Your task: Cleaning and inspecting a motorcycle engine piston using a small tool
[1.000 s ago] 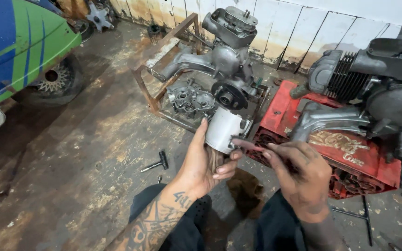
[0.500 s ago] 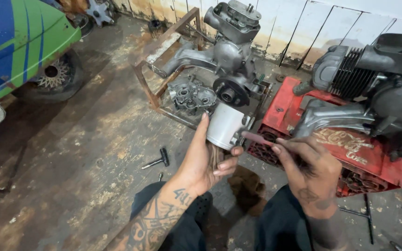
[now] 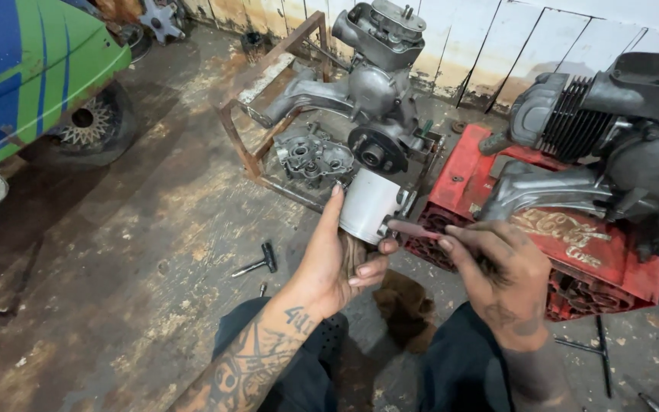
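Grimy floor; smooth silver piston (image 3: 370,204).

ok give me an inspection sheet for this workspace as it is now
surface: stained concrete floor, grimy and worn
job's things: silver piston held upright by left hand; right hand puts thin reddish tool to its lower edge
clutter: T-handle wrench, brown rag, engine casing, thin rod tool on floor
hands: both bare, both gripping
cables: nothing seen
surroundings: engine on rusty frame, second engine on red crate, green-blue vehicle, pale panelled wall
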